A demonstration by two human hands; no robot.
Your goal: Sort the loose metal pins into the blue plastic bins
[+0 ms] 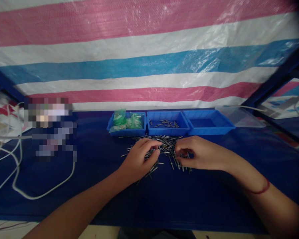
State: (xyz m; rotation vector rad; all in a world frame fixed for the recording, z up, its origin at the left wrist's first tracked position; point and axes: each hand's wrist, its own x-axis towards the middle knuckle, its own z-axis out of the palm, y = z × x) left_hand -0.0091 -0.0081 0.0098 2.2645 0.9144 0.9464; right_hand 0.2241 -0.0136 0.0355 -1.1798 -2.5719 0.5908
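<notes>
Blue bins (pixel 168 130), three, sit behind one rod pile (pixel 166 146) under two curled hands (pixel 139 159) (pixel 198 152), grip impossible to tell.

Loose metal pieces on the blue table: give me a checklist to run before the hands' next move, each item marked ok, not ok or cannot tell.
1. Both hands at the pile: ok; left hand and right hand are over the metal pieces.
2. Pieces gathered neatly: not ok; they lie crossed, with strays at the edges.
3. Middle bin open on top: ok; some similar pieces lie inside.
4. White cable away from both hands: ok; it lies far to the left.
5. Piece held in either hand: cannot tell; fingers hide it.
</notes>
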